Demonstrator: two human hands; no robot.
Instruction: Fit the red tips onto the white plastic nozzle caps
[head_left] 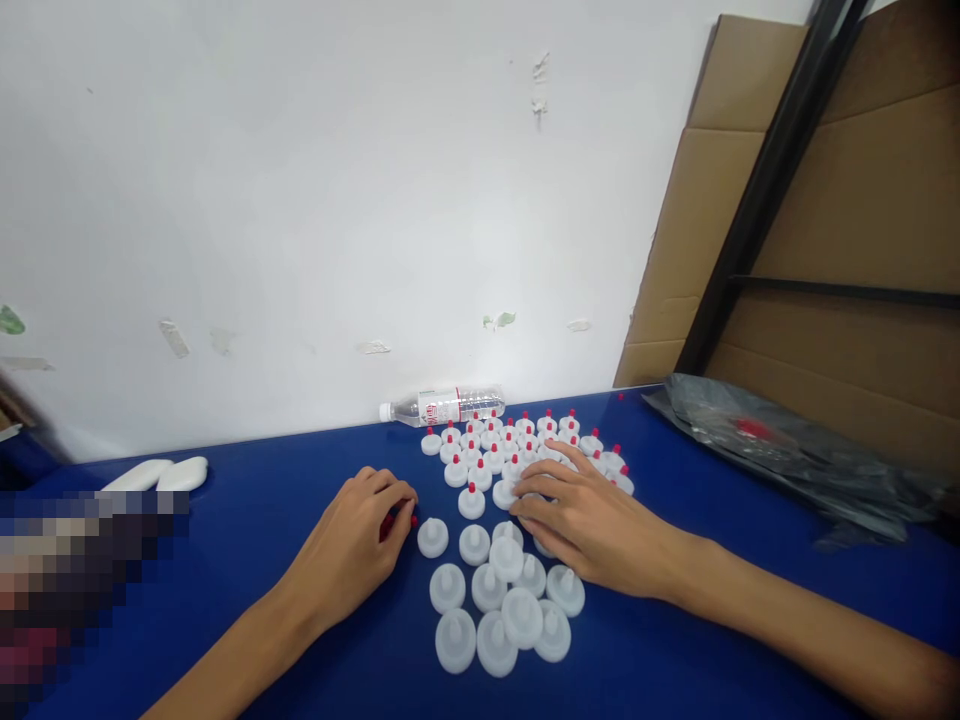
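My left hand (352,535) rests on the blue table with its fingers curled round several small red tip caps (386,527), which show between thumb and fingers. My right hand (574,505) reaches across the right side of the group, fingers spread and bent over white nozzle lids. Its fingertips are beside a red-tipped lid (504,493); whether they touch it I cannot tell. Beyond, several white lids with red tips (493,458) stand close together. Nearer to me lie several translucent nozzle lids without red tips (489,588), a few leaning on others.
A clear plastic bottle (450,406) lies on its side against the wall. Two white rounded items (182,474) lie at the left, near a blurred-out area. Grey plastic bags (780,450) are at the right, below cardboard (694,200) and a black metal frame (765,190).
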